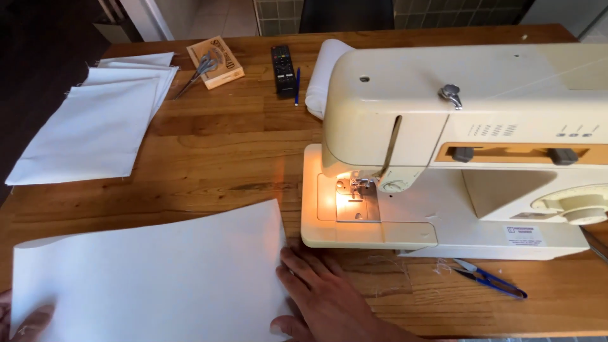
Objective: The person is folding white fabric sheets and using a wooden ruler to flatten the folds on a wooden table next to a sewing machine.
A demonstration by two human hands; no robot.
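A white rectangular fabric piece [152,272] lies flat on the wooden table [221,152] in front of me. My right hand [323,297] rests on the table at the fabric's right edge, fingers spread and touching the cloth. My left hand [25,320] shows only partly at the bottom left corner, thumb pressed on the fabric's left edge. A cream sewing machine [456,145] stands to the right, its needle-area lamp lit over the metal plate [356,206].
A stack of white fabric pieces [95,120] lies at the far left. Behind it are scissors [197,73] on a small box [216,61], a black remote [283,68], a blue pen [297,87] and a white fabric roll [323,69]. Blue thread snips [487,277] lie before the machine.
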